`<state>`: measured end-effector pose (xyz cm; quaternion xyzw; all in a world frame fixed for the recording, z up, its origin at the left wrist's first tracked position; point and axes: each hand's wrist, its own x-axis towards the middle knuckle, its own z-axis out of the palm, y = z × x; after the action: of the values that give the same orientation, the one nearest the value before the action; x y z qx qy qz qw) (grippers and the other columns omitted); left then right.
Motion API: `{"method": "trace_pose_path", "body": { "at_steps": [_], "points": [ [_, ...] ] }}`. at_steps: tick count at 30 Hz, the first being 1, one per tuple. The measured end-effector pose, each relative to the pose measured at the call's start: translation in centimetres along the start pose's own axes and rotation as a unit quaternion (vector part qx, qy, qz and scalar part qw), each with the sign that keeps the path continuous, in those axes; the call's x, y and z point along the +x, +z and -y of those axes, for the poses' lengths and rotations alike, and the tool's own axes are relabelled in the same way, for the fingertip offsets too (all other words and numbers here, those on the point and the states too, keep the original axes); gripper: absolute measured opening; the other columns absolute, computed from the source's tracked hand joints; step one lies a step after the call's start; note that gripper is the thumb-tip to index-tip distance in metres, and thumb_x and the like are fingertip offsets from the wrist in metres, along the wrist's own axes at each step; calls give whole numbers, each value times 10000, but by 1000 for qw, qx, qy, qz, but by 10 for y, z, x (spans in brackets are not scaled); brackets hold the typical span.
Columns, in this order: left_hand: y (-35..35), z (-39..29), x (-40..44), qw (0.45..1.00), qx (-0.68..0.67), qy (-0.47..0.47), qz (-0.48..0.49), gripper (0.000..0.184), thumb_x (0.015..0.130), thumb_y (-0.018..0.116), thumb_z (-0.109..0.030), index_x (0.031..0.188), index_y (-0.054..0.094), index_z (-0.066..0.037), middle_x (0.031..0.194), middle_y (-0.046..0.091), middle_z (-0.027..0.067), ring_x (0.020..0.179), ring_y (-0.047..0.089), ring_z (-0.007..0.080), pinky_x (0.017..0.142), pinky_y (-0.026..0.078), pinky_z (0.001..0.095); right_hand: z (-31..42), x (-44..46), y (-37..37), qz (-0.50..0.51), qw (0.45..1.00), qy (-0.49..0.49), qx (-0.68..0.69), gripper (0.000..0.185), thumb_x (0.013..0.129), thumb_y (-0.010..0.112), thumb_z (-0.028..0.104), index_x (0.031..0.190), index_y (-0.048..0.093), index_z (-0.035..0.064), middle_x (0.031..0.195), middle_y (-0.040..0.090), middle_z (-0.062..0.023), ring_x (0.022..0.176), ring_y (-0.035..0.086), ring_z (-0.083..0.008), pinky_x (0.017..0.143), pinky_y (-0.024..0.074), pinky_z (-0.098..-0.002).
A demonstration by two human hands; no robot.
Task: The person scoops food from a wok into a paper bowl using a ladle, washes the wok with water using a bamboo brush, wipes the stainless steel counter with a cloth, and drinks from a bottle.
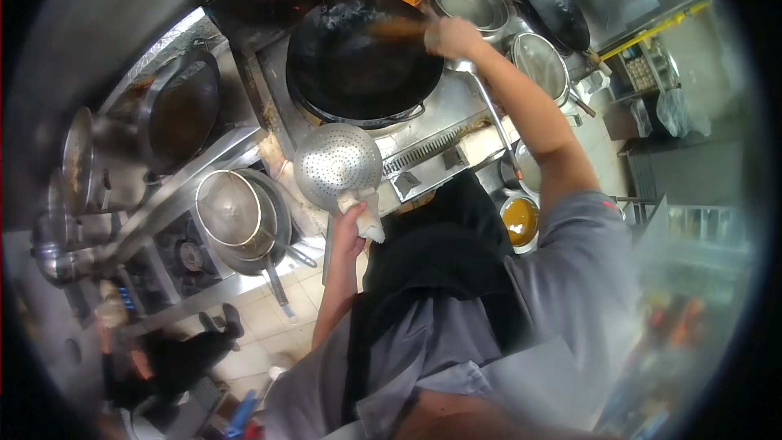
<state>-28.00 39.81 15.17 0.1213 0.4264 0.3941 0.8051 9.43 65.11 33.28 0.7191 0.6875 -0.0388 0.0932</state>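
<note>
My left hand [350, 232] is closed on a white cloth [371, 216] at the front edge of the stove. Right by it lies a perforated skimmer [337, 165], its handle running down beside my wrist. Over the large black wok [358, 73], my right hand [456, 37] grips a brown brush [399, 29], smeared by motion, so its exact shape is unclear. The wok sits on the burner and looks dark inside. A ladle [493, 110] with a long handle lies to the right, below my right forearm.
Metal bowls [470, 2] and a second wok [555, 12] stand at the back right. A strainer [540, 69] is near my right arm, and a bowl of yellow liquid [520, 220] is by my side. Strainers over a pan [230, 208] sit left. Another person [163, 367] is at lower left.
</note>
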Motion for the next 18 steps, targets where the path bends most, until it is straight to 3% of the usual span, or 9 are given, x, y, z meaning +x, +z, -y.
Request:
{"method": "trace_pose_path", "body": {
  "at_steps": [1,3,4,5,7,9,15,17,18],
  "points": [
    [-1,1,0,1000,1,1,-3,430,902,664,-123,1284,548,37,1123,667,147,983,683,269,863,557,392,2,-14,-6,-1,1000,1,1,472,812,738,368,1193,697,94,1171,714,-177,1088,688,-375,815,604,-448],
    [1,-2,-2,1000,1,2,-6,434,901,662,-119,1289,543,37,1121,664,147,982,682,270,867,557,394,5,-41,-24,293,951,-44,93,533,766,788,378,1243,706,155,1217,707,-145,1153,658,-361,831,602,-429],
    [2,-4,-7,1000,6,2,-8,444,899,662,-114,1297,535,37,1126,660,150,986,680,272,870,557,395,-27,-11,6,196,977,-71,49,613,716,840,400,1288,695,233,1233,706,-113,1170,658,-322,800,608,-407],
    [5,-3,-10,1000,9,3,-10,455,896,663,-110,1304,526,37,1130,656,153,990,679,275,872,557,396,-28,-4,-4,138,982,-24,-127,498,807,769,355,1267,698,176,1245,700,-109,1101,695,-314,798,610,-408],
    [-2,2,-9,1000,20,-12,-9,467,894,666,-109,1313,519,38,1139,652,157,999,677,279,875,557,397,-41,35,18,-147,977,134,-82,303,925,592,245,1156,724,99,1164,725,-150,989,733,-337,825,599,-437],
    [0,2,-5,999,29,-17,-3,481,892,669,-108,1322,511,38,1147,648,161,1008,675,283,877,557,399,-31,55,3,-261,947,166,-85,288,951,532,216,1104,734,80,1121,735,-167,962,739,-349,839,594,-448],
    [5,12,-8,1000,20,-13,16,498,901,670,-110,1344,499,38,1184,636,170,1054,666,294,889,554,404,45,100,73,-162,959,170,160,343,941,574,319,1154,720,94,1167,715,-197,971,732,-361,877,577,-471],
    [4,14,-8,999,23,3,26,496,905,671,-119,1345,502,34,1195,633,168,1081,654,293,909,545,409,80,106,133,26,999,-23,12,443,876,666,363,1255,699,137,1150,724,-176,999,727,-335,843,590,-457],
    [4,13,-10,999,25,4,23,496,905,671,-119,1345,502,34,1195,633,168,1081,654,293,909,545,409,106,67,109,79,990,-65,96,498,854,697,367,1307,674,160,1137,729,-151,1011,723,-316,804,600,-440]
  ]
}}
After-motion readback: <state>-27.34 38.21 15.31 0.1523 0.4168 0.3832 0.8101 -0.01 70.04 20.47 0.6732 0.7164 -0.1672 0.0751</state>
